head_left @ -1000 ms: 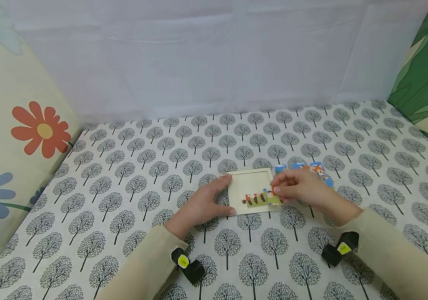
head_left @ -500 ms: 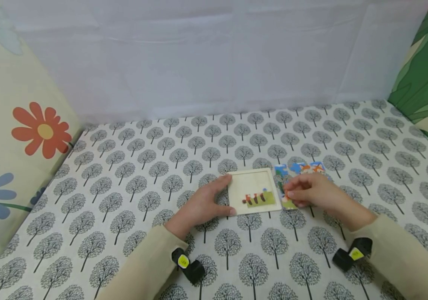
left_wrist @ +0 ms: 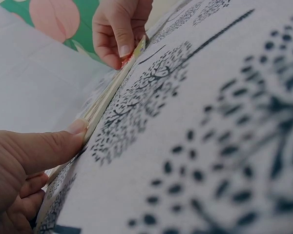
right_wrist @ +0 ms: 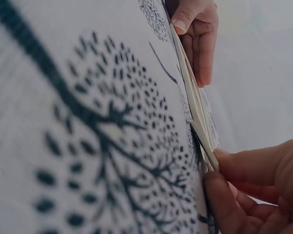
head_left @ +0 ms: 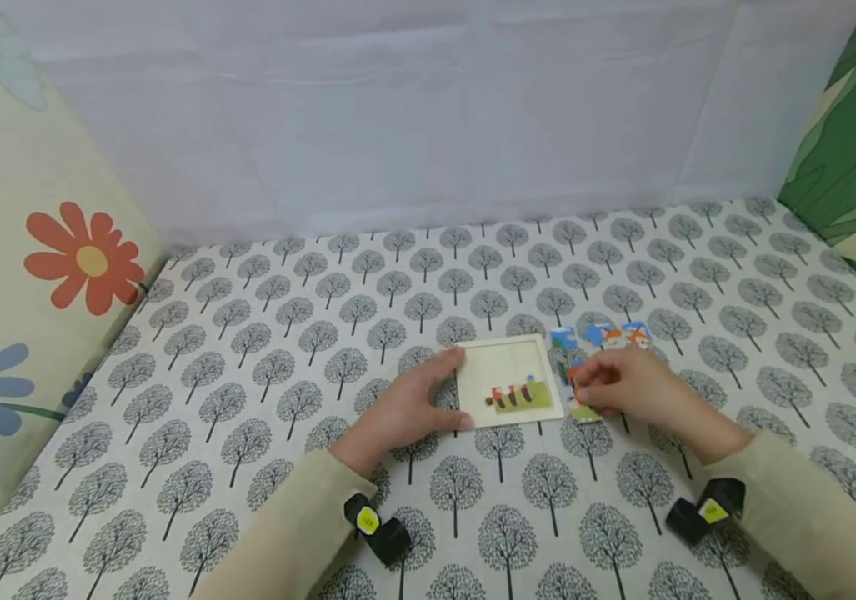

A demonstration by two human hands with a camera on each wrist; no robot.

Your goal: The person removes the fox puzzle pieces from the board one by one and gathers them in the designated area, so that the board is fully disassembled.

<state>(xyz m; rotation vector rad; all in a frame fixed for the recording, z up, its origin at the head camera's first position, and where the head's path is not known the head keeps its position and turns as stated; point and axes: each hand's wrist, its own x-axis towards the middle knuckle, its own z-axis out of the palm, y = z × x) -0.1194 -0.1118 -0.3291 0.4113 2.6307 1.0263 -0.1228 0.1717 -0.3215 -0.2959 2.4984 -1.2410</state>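
A shallow wooden puzzle tray (head_left: 506, 361) lies on the cloth. My left hand (head_left: 416, 402) holds it at the left side, thumb at the near corner and fingers toward the far one. Inside the tray's near right part sit joined puzzle pieces (head_left: 523, 400), green with red and dark brown figures. Just past the right rim, my right hand (head_left: 623, 385) pinches a green and red puzzle piece (head_left: 583, 412) between thumb and fingertips. In the right wrist view that piece (right_wrist: 205, 145) stands edge-on and tilted beside the tray (right_wrist: 191, 92).
Several loose puzzle pieces (head_left: 613, 336) with fox faces and blue sky lie behind my right hand, partly hidden by it. Another blue and green piece (head_left: 563, 338) rests beside the tray's far right corner. A tree-print cloth (head_left: 307, 517) covers the table, with a white backdrop (head_left: 307, 117) behind.
My right hand has moved right, carrying the pinched puzzle piece from over the tray's near right corner to just outside the rim. The left hand and tray have stayed put.
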